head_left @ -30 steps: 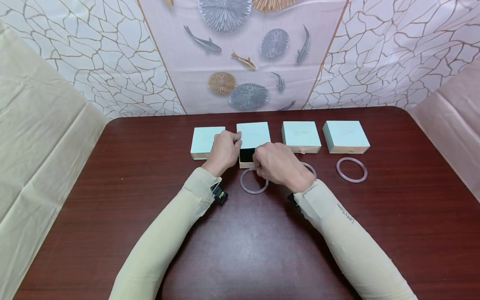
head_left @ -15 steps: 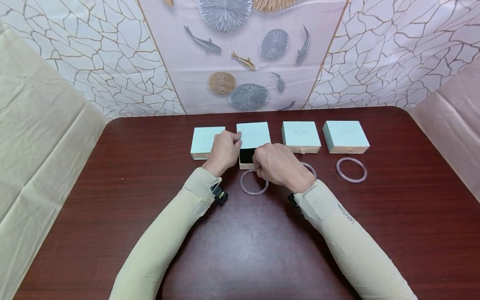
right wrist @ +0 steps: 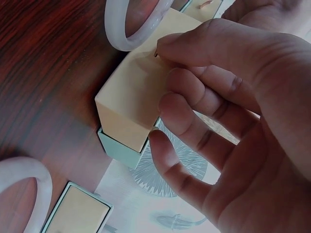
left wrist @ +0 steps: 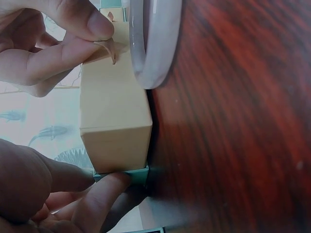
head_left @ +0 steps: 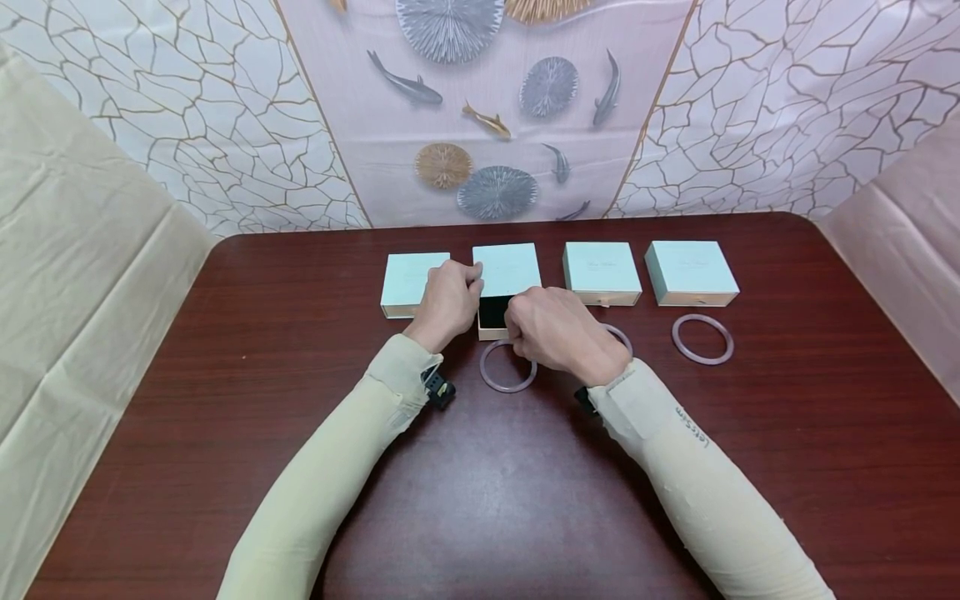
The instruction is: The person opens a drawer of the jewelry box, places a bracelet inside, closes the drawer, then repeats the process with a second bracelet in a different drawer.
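A mint-green box (head_left: 507, 268), second from the left, has its cream drawer (head_left: 492, 334) partly out, with a black interior (head_left: 492, 312). My left hand (head_left: 448, 307) grips the box's green sleeve at its left side. In the left wrist view the right thumb and forefinger pinch a small ribbon tab (left wrist: 111, 48) on the drawer front (left wrist: 114, 97). My right hand (head_left: 562, 332) partly covers the drawer from above. A pale lilac bangle (head_left: 508, 390) lies against or just before the drawer front; the right wrist view shows this bangle (right wrist: 119, 41) too.
One closed mint box (head_left: 411, 277) stands to the left, partly behind the left hand. Two more boxes (head_left: 602, 267) (head_left: 692, 267) stand to the right. Another bangle (head_left: 705, 362) lies before the far-right box; a third (head_left: 627, 337) is partly hidden by the right wrist.
The drawer has slid slightly farther out toward me, and the bangle in front of it has shifted a little the same way. Both hands look nearly still.
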The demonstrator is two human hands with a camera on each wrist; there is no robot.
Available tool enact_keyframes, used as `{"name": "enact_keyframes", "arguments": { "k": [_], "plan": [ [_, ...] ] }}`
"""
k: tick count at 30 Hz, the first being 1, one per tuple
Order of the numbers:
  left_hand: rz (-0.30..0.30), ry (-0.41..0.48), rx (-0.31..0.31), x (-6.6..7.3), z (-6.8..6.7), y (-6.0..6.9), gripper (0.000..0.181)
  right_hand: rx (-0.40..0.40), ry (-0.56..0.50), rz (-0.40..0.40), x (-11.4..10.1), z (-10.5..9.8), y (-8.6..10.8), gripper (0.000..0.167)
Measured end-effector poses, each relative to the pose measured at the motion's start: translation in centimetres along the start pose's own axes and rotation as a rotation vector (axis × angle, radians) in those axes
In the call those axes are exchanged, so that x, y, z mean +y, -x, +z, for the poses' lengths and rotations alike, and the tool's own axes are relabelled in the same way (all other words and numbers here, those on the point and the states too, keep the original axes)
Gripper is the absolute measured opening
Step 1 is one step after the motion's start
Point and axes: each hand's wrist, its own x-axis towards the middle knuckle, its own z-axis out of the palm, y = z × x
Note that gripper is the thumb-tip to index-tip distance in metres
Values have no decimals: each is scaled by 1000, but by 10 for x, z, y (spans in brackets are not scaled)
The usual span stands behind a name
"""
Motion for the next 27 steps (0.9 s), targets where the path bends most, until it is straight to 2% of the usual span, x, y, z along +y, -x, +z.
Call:
{"name": "enact_keyframes", "arguments": {
  "k": [8, 15, 27],
  "plan": [
    [7, 3, 13, -1, -1, 0, 38, -14, 4, -1, -1, -1, -1, 36],
    [-13, 10, -7, -1, 0, 0, 38, -23, 9, 3, -2, -2, 0, 35],
    [-10, 13, 2, 0, 0, 1, 38, -30, 0, -6, -4, -3, 2, 33]
  ]
}}
